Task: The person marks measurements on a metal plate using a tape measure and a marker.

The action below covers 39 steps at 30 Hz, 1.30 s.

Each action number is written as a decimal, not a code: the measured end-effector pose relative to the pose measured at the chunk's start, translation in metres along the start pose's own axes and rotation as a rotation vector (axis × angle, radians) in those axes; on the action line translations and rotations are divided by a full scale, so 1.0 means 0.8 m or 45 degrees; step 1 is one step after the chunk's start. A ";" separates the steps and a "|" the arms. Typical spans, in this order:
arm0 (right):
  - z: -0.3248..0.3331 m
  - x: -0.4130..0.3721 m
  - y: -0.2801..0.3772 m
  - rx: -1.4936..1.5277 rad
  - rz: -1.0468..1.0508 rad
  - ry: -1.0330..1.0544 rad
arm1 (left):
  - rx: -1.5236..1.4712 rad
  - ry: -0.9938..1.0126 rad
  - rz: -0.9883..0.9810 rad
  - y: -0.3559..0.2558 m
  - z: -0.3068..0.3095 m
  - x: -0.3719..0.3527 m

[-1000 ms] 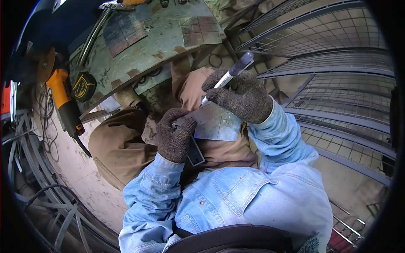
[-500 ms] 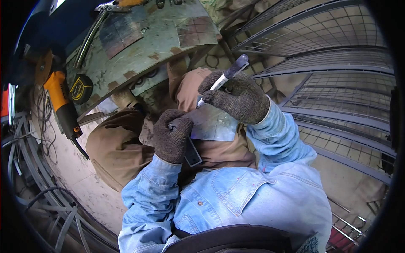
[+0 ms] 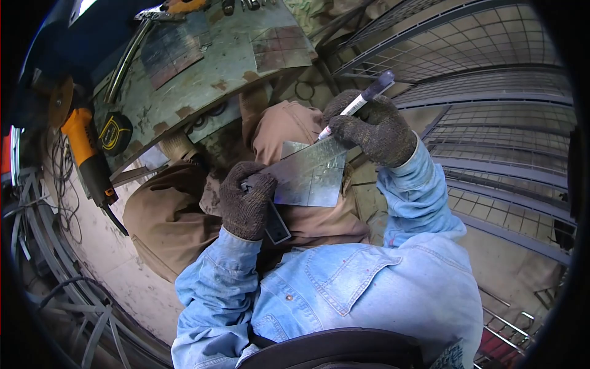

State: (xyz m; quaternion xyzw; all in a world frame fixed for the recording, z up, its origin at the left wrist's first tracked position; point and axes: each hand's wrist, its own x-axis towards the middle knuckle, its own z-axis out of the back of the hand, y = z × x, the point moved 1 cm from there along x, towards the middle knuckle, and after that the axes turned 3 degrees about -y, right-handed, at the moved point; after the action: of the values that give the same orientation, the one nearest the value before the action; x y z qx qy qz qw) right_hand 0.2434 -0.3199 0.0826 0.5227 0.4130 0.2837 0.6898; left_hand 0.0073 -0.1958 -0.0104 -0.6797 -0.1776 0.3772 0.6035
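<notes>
My left hand (image 3: 247, 200), in a dark knit glove, is closed around a metal try square. The square's dark stock (image 3: 278, 227) sticks out below the hand, and its silvery blade (image 3: 301, 162) slants up to the right across a shiny metal sheet (image 3: 319, 184). That sheet rests on my right thigh and has thin lines on it. My right hand (image 3: 376, 130), gloved too, grips a white marker (image 3: 353, 111) with a dark end pointing up. The marker's tip is at the blade's upper edge, near its far end.
A workbench (image 3: 215, 77) ahead carries metal sheets (image 3: 279, 49), a hammer (image 3: 132, 55) and other tools. An orange angle grinder (image 3: 83, 138) and a tape measure (image 3: 115, 133) are at its left. Wire-mesh racks (image 3: 491, 92) stand on the right; metal strips (image 3: 55, 246) lie left.
My right hand has moved right and slightly up with the marker, along the blade. More of the blade and sheet now shows. My left hand has barely shifted.
</notes>
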 end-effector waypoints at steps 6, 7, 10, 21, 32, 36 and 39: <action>0.004 -0.008 -0.006 -0.013 0.119 0.013 | -0.040 -0.001 0.000 0.005 -0.001 0.001; 0.004 -0.014 -0.012 0.074 0.277 -0.189 | -0.064 0.001 -0.004 0.005 -0.001 0.002; -0.008 -0.055 -0.002 -0.629 0.820 -0.609 | -0.172 0.032 0.037 0.016 -0.001 0.002; -0.080 -0.163 -0.087 -1.115 0.523 -0.544 | 0.043 0.129 -0.135 0.011 0.010 -0.012; -0.084 -0.129 -0.097 -1.083 0.901 -0.565 | 0.061 -0.205 -0.233 0.010 0.009 -0.041; -0.070 -0.105 -0.066 -1.155 0.805 -0.724 | -0.129 -0.027 -0.100 0.015 0.004 -0.043; -0.066 -0.107 -0.070 -1.188 0.795 -0.766 | -0.061 0.009 -0.142 0.008 0.007 -0.043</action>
State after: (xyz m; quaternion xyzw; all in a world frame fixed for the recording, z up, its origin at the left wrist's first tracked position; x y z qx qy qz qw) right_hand 0.1529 -0.3816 0.0467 0.3199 -0.1375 0.4622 0.8156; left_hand -0.0210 -0.2171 -0.0061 -0.6843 -0.2218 0.3363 0.6079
